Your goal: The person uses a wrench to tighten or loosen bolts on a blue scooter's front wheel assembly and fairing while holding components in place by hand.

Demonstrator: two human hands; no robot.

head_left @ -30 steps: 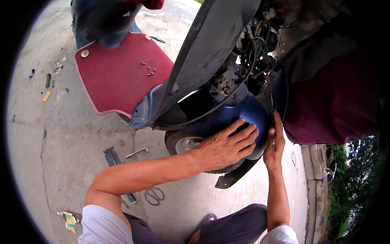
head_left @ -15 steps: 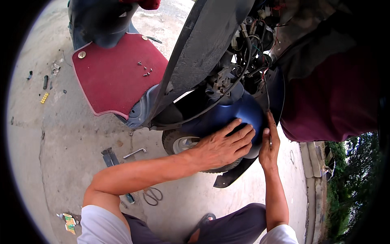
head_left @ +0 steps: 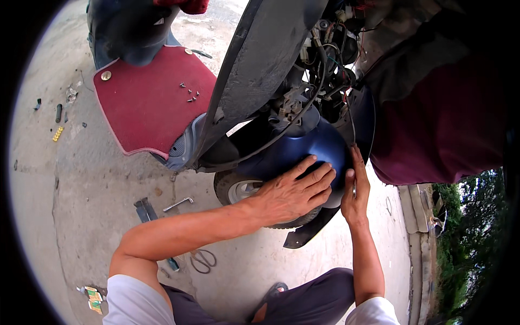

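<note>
My left hand point(head_left: 297, 190) lies on the blue front fender point(head_left: 319, 142) of a partly stripped scooter, palm down with the fingers apart. Close by on the right, my right hand point(head_left: 355, 189) is at the fender's side edge, its fingers closed around a slim metal piece point(head_left: 354, 190). Only a short bit of that piece shows below the thumb, so its kind is unclear. A thin dark cable point(head_left: 351, 122) runs down to the right fingertips. Under the fender, the front wheel point(head_left: 230, 187) is partly covered by my left forearm.
Bare wiring point(head_left: 330, 51) hangs above the fender, beside a large dark panel point(head_left: 260, 49). Several screws point(head_left: 189, 93) lie on a red floor mat point(head_left: 146, 103). An L-shaped wrench point(head_left: 179, 203) and a looped cord point(head_left: 203, 261) are on the concrete. Maroon cloth point(head_left: 433, 138) hangs at right.
The scooter and both hands sit slightly further left in the picture. My left hand stays on the fender, and my right hand keeps its grip at the edge.
</note>
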